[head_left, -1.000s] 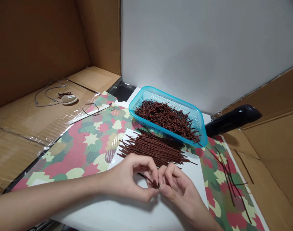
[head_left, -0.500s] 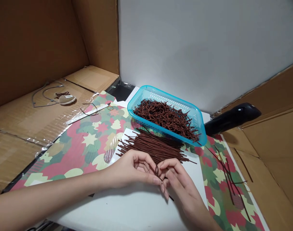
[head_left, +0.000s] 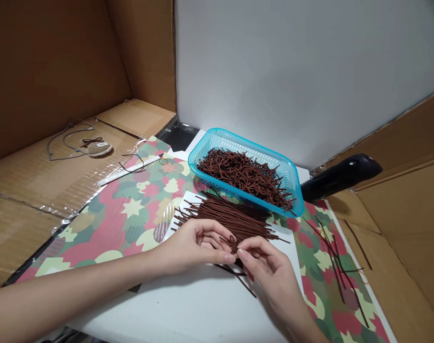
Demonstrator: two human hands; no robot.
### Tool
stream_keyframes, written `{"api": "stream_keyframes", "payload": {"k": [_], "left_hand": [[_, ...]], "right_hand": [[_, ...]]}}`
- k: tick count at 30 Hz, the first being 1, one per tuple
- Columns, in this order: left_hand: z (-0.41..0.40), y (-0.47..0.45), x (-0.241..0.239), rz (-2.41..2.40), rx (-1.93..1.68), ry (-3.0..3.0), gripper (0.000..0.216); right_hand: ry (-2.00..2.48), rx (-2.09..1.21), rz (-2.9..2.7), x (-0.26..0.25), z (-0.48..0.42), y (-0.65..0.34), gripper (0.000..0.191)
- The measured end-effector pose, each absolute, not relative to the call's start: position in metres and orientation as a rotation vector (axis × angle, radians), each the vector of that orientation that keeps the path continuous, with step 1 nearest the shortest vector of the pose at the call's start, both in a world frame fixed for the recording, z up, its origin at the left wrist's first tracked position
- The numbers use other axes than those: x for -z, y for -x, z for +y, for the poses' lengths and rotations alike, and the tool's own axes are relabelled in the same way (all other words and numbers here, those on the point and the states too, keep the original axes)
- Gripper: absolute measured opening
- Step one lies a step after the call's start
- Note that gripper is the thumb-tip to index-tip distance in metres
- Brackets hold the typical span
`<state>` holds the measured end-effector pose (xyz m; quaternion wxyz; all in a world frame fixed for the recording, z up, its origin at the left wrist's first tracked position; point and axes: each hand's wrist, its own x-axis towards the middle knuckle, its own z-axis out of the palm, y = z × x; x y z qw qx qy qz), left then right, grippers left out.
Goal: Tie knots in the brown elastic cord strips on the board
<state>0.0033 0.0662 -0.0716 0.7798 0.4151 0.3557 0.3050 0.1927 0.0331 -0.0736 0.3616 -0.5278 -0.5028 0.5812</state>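
Note:
Both of my hands meet over the white board (head_left: 188,305), working on a thin dark-brown cord (head_left: 233,241). A small loop of this cord stands up between the fingertips, looking like a little bow. My left hand (head_left: 197,244) pinches it between thumb and fingers from the left. From the right, my right hand (head_left: 269,267) closes thumb and forefinger on the cord beside the loop. The exact knot is too small to make out. Just beyond the hands lies a bundle of straight brown cords (head_left: 231,214). Two or so loose cord lengths (head_left: 242,281) show beneath the fingers.
A blue plastic basket (head_left: 296,190) behind the bundle holds many short brown cord pieces (head_left: 238,174). A black handle-like object (head_left: 341,176) juts out right of it. Loose cords (head_left: 336,257) lie at right. At left are a beige padded piece with a bow (head_left: 100,150) and a white strip (head_left: 131,170).
The loop between my fingers now looks like a small bow with ends showing. My right fingers have shifted from around the loop to a pinch beside it.

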Motion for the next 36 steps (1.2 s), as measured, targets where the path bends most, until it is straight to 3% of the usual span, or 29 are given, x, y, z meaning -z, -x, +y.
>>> {"api": "stream_keyframes", "payload": {"k": [9,17,26,36], "left_hand": [[0.073,0.003,0.071,0.892,-0.889,-0.977,0.016],[0.066,0.001,0.069,0.887,-0.695,-1.174,0.026],[0.065,0.003,0.069,0.871,-0.814,-1.17,0.024],[0.06,0.013,0.06,0.848,-0.523,-1.585,0.037]], "right_hand": [[1.327,-1.316,-1.396,0.072,0.038,-0.203,0.007],[1.276,-1.268,-1.506,0.068,0.04,-0.204,0.004],[1.12,-1.345,-1.835,0.066,0.039,-0.207,0.005],[1.117,-1.209,-1.801,0.073,0.044,-0.203,0.007]]}}
